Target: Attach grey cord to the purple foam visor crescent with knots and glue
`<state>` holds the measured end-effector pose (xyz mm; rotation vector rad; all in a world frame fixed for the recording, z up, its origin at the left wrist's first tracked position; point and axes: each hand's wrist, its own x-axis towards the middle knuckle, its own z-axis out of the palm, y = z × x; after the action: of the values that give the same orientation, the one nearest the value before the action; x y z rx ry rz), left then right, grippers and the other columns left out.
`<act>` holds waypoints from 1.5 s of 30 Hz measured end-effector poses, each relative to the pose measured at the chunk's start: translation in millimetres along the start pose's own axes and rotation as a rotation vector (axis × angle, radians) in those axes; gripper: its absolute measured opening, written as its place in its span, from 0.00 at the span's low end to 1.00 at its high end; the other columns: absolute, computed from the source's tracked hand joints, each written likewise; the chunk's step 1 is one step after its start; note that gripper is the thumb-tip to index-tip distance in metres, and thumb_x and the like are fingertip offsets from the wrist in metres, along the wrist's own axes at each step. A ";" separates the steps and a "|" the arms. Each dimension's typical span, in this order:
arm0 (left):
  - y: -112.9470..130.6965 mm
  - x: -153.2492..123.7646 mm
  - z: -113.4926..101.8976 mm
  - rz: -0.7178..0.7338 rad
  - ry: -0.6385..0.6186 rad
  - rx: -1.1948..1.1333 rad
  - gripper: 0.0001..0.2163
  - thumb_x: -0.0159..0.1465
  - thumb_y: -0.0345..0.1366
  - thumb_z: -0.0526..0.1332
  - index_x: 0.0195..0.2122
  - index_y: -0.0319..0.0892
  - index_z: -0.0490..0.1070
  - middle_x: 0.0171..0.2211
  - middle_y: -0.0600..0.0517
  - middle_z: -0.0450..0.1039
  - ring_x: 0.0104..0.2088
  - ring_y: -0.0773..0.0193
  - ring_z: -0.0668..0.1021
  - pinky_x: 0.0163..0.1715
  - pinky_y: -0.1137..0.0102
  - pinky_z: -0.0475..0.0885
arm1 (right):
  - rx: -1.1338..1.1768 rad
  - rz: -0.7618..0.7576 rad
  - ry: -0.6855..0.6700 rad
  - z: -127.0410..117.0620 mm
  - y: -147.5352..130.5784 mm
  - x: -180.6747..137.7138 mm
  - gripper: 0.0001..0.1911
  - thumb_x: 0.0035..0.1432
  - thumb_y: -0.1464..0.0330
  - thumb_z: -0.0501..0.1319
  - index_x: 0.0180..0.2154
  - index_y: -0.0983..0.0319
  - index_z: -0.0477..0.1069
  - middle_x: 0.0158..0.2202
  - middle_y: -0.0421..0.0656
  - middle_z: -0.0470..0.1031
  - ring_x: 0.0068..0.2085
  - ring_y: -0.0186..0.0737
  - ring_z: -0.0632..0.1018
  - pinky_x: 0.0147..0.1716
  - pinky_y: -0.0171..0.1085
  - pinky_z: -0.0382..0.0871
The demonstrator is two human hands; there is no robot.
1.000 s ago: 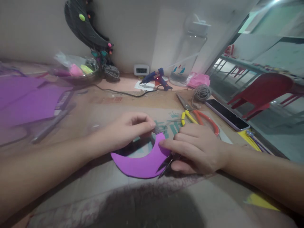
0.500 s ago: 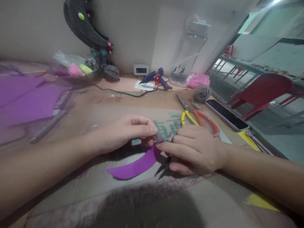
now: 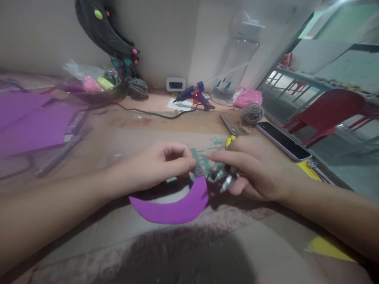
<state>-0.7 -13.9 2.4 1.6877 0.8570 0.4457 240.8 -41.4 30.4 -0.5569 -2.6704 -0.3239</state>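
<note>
Between the thumb and fingers of my left hand [image 3: 166,163] is the upper end of a purple crescent cutout [image 3: 174,213], paper or foam. Grey yarn [image 3: 199,169] wraps that end, partly behind my fingertips. To the right, my right hand [image 3: 254,169] is closed around small scissors [image 3: 226,183], whose metal blades stick out, blurred, below the stretched index finger. Their handles are hidden in my palm. The right hand is apart from the cutout. Behind it lie large scissors [image 3: 229,125], with most of the handles covered.
A blue glue gun [image 3: 192,94] with a red light stands near a small clock [image 3: 175,84]. A grey yarn ball [image 3: 253,113] and a phone [image 3: 282,140] lie right. Purple sheets [image 3: 32,122] and a bowl [image 3: 91,96] are left. A decorated dark crescent [image 3: 102,27] hangs behind.
My right hand has moved away from the cutout, up and right, with the small scissors. More of the purple crescent and its yarn wrapping now shows. My left hand has barely moved.
</note>
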 end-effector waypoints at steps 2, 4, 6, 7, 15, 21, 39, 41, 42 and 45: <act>-0.4 0.1 0.2 0.013 -0.004 0.012 0.12 0.64 0.44 0.57 0.27 0.43 0.68 0.25 0.56 0.70 0.25 0.69 0.69 0.22 0.74 0.61 | -0.019 0.081 0.022 6.0 4.0 -0.2 0.29 0.69 0.55 0.40 0.50 0.69 0.68 0.29 0.45 0.67 0.30 0.37 0.68 0.29 0.36 0.59; -0.6 0.1 0.4 0.013 -0.007 0.024 0.11 0.64 0.43 0.57 0.28 0.44 0.68 0.24 0.57 0.70 0.24 0.69 0.69 0.22 0.74 0.61 | -0.029 0.127 0.062 15.0 6.4 -1.3 0.28 0.69 0.56 0.40 0.49 0.68 0.69 0.29 0.44 0.67 0.29 0.36 0.67 0.29 0.36 0.58; -0.6 -0.1 0.4 0.002 -0.002 0.037 0.12 0.64 0.44 0.57 0.28 0.44 0.69 0.24 0.56 0.70 0.23 0.70 0.69 0.20 0.75 0.60 | -0.050 0.119 0.102 22.9 7.1 -2.8 0.26 0.69 0.55 0.43 0.48 0.66 0.70 0.28 0.43 0.67 0.29 0.36 0.67 0.29 0.36 0.57; -0.7 -0.3 0.2 -0.006 0.002 0.046 0.12 0.64 0.45 0.57 0.29 0.44 0.69 0.24 0.56 0.70 0.22 0.70 0.68 0.20 0.75 0.60 | -0.064 0.101 0.112 25.5 7.1 -3.5 0.25 0.69 0.55 0.44 0.47 0.65 0.70 0.27 0.42 0.68 0.28 0.36 0.67 0.29 0.36 0.57; 3.4 -3.0 0.3 -0.015 0.013 0.080 0.11 0.64 0.43 0.56 0.29 0.43 0.69 0.23 0.55 0.69 0.19 0.70 0.67 0.18 0.74 0.60 | -0.115 0.070 0.096 23.8 7.3 -3.4 0.19 0.68 0.59 0.49 0.41 0.64 0.74 0.25 0.42 0.70 0.27 0.36 0.67 0.28 0.37 0.56; 6.4 -2.8 2.5 0.020 0.005 0.084 0.10 0.64 0.38 0.56 0.27 0.42 0.68 0.23 0.56 0.67 0.22 0.70 0.67 0.20 0.75 0.60 | -0.090 0.075 0.053 22.1 8.4 -3.2 0.19 0.68 0.60 0.50 0.43 0.65 0.74 0.26 0.43 0.71 0.28 0.37 0.68 0.29 0.37 0.57; 5.2 -1.7 1.6 0.013 -0.005 0.089 0.10 0.64 0.38 0.56 0.27 0.42 0.68 0.23 0.56 0.68 0.22 0.69 0.69 0.21 0.75 0.61 | -0.063 0.051 0.083 23.8 7.5 -4.3 0.17 0.67 0.61 0.51 0.42 0.64 0.73 0.26 0.41 0.70 0.27 0.35 0.68 0.28 0.36 0.55; 4.5 -0.7 1.4 0.023 -0.012 0.082 0.10 0.64 0.38 0.56 0.27 0.42 0.68 0.23 0.56 0.68 0.22 0.69 0.69 0.21 0.75 0.61 | -0.079 0.039 0.084 23.0 7.2 -3.7 0.17 0.68 0.61 0.50 0.42 0.64 0.73 0.25 0.41 0.70 0.27 0.35 0.68 0.28 0.36 0.55; 4.5 -0.4 1.3 0.029 -0.015 0.081 0.10 0.64 0.38 0.56 0.27 0.42 0.68 0.23 0.56 0.67 0.22 0.69 0.68 0.20 0.75 0.61 | -0.084 0.039 0.084 22.6 7.0 -3.3 0.17 0.68 0.61 0.50 0.41 0.64 0.73 0.25 0.42 0.70 0.27 0.35 0.68 0.28 0.36 0.55; 4.8 -0.4 0.7 0.017 -0.013 0.084 0.10 0.64 0.39 0.56 0.28 0.42 0.68 0.24 0.56 0.68 0.21 0.70 0.68 0.19 0.75 0.60 | -0.083 0.045 0.076 22.1 6.4 -2.7 0.18 0.68 0.61 0.50 0.41 0.64 0.74 0.25 0.42 0.70 0.27 0.35 0.68 0.28 0.37 0.55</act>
<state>1.0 -15.1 6.8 1.7745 0.8628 0.4141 238.5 -30.0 10.4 -0.6159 -2.5776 -0.4356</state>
